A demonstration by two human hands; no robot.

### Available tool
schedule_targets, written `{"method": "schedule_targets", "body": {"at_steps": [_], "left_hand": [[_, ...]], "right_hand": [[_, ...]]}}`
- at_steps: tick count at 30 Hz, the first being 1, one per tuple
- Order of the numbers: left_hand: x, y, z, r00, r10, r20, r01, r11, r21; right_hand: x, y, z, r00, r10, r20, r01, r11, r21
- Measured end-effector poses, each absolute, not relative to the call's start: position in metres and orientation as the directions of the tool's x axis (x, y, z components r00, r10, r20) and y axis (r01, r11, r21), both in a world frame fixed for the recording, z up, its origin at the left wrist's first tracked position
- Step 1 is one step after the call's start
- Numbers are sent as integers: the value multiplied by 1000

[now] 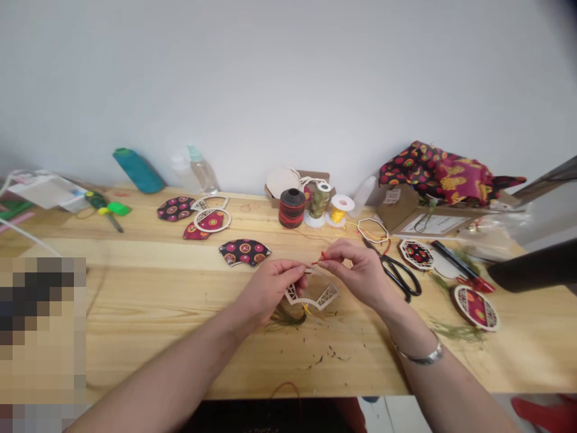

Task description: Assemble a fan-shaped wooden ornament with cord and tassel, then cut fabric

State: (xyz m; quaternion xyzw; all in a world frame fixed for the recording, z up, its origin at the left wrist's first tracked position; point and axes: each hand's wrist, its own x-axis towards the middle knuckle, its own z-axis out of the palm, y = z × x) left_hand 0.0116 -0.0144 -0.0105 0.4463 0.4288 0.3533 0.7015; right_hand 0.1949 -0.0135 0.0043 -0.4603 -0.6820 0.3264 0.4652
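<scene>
My left hand (273, 288) is closed on a pale fan-shaped frame (327, 296) with lattice cut-outs at both ends. A yellow knot (306, 308) sits at the frame's lower edge, and a dark green tassel (292, 317) hangs below it, partly behind my fingers. At the frame's top edge my right hand (360, 273) pinches a short red cord (323, 257); whether it passes through the frame I cannot tell. Just left of my hands lies a fan-shaped patterned fabric piece (244, 252). Black-handled scissors (399, 273) rest beside my right wrist.
Thread spools (291, 208) stand near the wall. Patterned cloth (442, 174) covers a cardboard box (426, 222) at right. A round ornament (476, 308) and a marker (455, 260) lie right; a teal thread cone (137, 171) and green snips (106, 207) lie left. Dark scraps (331, 352) dot the table.
</scene>
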Motion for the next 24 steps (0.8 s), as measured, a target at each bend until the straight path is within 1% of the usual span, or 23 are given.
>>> {"method": "schedule_targets", "body": {"at_steps": [8, 17, 21, 24], "left_hand": [[13, -14, -11, 354, 889, -292, -186, 373, 909], [13, -13, -12, 329, 875, -355, -321, 458, 829], [12, -12, -9, 328, 876, -353, -336, 458, 823], [12, -12, -8, 340, 877, -340, -362, 455, 813]], "right_hand": [[194, -15, 2, -212, 913, 347, 367, 404, -838], [193, -15, 1, -249, 896, 367, 412, 441, -797], [192, -15, 1, -247, 902, 353, 423, 428, -798], [192, -15, 1, -213, 923, 321, 450, 384, -806]]}}
